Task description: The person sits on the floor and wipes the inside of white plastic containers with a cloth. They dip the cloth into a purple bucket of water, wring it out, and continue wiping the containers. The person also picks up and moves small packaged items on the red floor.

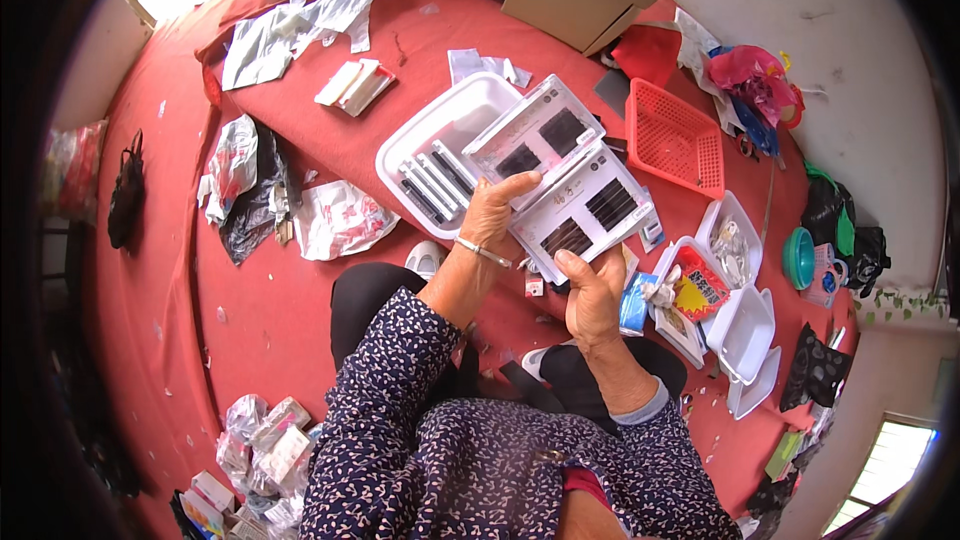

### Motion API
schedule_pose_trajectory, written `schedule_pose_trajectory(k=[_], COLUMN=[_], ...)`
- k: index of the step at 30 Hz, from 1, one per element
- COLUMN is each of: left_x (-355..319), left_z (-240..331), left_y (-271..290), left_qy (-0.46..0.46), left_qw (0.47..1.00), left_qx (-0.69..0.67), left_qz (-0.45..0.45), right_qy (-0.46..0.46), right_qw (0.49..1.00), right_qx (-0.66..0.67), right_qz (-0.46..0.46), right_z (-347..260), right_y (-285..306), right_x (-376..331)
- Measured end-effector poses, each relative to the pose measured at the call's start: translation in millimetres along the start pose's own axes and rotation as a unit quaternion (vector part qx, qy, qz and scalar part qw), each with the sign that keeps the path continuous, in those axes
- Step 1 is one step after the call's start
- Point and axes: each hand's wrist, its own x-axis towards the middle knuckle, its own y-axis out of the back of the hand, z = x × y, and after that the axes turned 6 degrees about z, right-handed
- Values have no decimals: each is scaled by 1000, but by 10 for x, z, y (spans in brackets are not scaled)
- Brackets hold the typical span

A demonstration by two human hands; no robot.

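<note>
- The left hand point(495, 212) and right hand point(590, 290) both grip a fanned stack of flat white cards point(570, 185) bearing dark strips, held above the lap.
- The stack's long axis runs from about 7 o'clock up to 1 o'clock.
- A white tray point(425, 135) with more dark strips lies just beyond, at 10 o'clock.
- A red basket point(675, 140) sits near at 2 o'clock; open red floor point(260, 320) spreads toward 8 o'clock.

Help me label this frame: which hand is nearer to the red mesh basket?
Right. The right hand grips the card trays below the red mesh basket, closer to its side; the left hand sits farther left, across the trays.
</note>
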Motion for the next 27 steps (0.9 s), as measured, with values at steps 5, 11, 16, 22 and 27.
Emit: schedule_pose_trajectory(k=[5,11,16,22,27], left_x=[1,31,0,29,19], left_z=[-29,-117,-116,-152,-160], left_y=[7,75,19,69,69], left_qy=[48,101,105,76,91], left_qw=[999,995,994,996,995], left_qx=[-24,-2,-3,13,13], left_qz=[-8,-17,-11,-39,-28], right_qy=[14,54,47,38,68], right_qw=[1000,998,998,999,997], right_qx=[-2,-33,-32,-25,-44], right_qz=[-1,-9,-4,-1,6], right_z=[-63,-71,-64,-35,-6], right_y=[-2,59,100,115,121], right_x=[-32,-105,-133,-141,-146])
